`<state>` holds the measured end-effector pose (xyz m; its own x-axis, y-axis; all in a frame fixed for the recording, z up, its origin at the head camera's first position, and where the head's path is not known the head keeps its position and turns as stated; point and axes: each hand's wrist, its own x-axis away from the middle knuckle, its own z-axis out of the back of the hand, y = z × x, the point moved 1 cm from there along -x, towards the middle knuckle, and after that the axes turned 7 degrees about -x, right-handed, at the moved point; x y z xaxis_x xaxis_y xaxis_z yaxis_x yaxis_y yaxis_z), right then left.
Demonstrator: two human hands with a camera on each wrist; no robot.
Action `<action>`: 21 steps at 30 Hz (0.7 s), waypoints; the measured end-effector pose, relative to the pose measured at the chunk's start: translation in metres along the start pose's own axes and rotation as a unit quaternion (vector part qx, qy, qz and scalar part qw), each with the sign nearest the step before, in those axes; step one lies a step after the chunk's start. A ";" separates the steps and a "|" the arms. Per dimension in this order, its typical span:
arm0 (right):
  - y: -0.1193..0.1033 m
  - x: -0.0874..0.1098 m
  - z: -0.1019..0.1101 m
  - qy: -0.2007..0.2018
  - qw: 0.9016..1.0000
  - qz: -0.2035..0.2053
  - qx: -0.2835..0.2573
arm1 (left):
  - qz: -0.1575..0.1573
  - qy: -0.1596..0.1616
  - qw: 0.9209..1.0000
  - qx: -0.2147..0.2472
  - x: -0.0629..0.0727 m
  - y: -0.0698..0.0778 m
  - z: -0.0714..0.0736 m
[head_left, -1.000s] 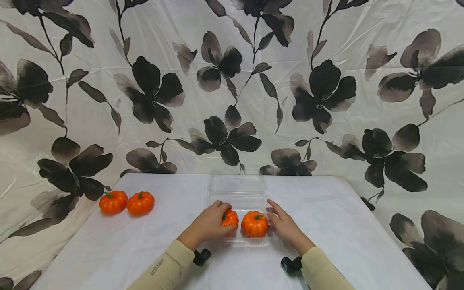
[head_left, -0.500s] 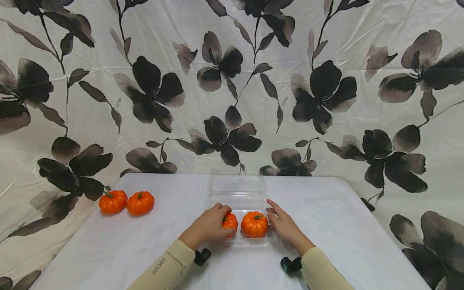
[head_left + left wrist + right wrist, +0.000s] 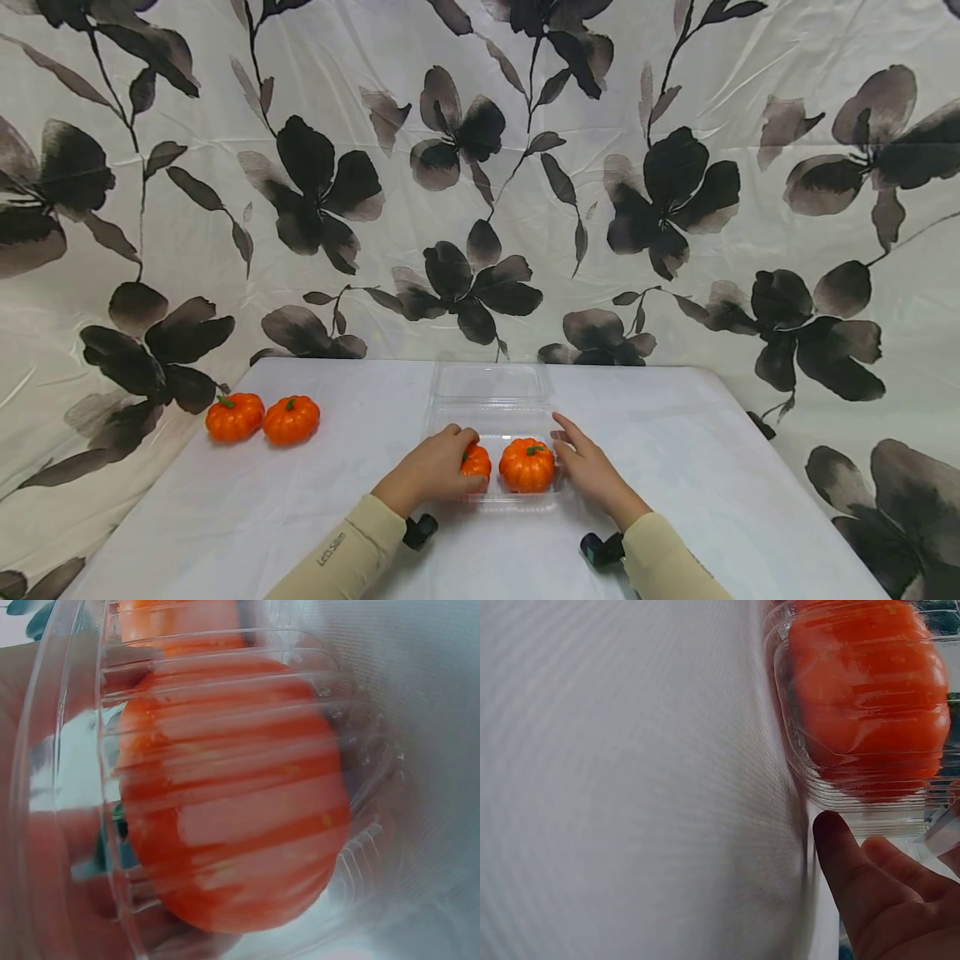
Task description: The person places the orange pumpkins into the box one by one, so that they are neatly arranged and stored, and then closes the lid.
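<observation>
In the head view, a clear plastic clamshell box [image 3: 517,497] lies with its lid laid back. Two small orange pumpkins sit in its base. My left hand [image 3: 431,468] grips the left pumpkin [image 3: 477,467] from above, fingers at the far side and thumb at the near side. Through the box wall, the left wrist view shows this pumpkin [image 3: 240,802] with its green stem toward the palm. The right pumpkin [image 3: 527,465] stands free of the hands. My right hand [image 3: 592,473] rests along the box's right side, fingers extended; the right wrist view shows its fingertips [image 3: 830,825] at the wall.
Two more orange pumpkins, a left one [image 3: 235,417] and a right one [image 3: 291,420], stand side by side on the table's far left. The lid [image 3: 489,383] reaches toward the back edge of the white table [image 3: 645,433]. A floral curtain [image 3: 562,208] hangs behind.
My left hand and the pumpkin in it have shifted very slightly down and toward the box's left side. My right hand has stayed in place.
</observation>
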<state>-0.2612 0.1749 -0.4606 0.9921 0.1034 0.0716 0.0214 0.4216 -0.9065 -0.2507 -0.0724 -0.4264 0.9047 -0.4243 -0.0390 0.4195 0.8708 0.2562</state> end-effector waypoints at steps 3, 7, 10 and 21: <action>0.000 0.001 0.000 0.000 1.000 0.004 0.005 | -0.002 -0.001 1.000 -0.002 0.000 0.000 -0.001; 0.000 0.001 0.000 0.003 1.000 0.003 0.003 | -0.006 -0.001 1.000 -0.003 0.000 -0.001 -0.001; 0.001 0.001 0.000 0.003 1.000 -0.001 0.002 | -0.009 0.003 1.000 -0.003 0.000 -0.001 -0.001; 0.002 -0.001 -0.002 0.001 1.000 -0.003 0.005 | -0.017 0.059 0.998 0.017 0.006 -0.003 0.009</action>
<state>-0.2624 0.1737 -0.4630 0.9921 0.0996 0.0757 0.0255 0.4315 -0.9018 -0.2473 -0.0797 -0.4182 0.8932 -0.4198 -0.1611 0.4493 0.8468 0.2847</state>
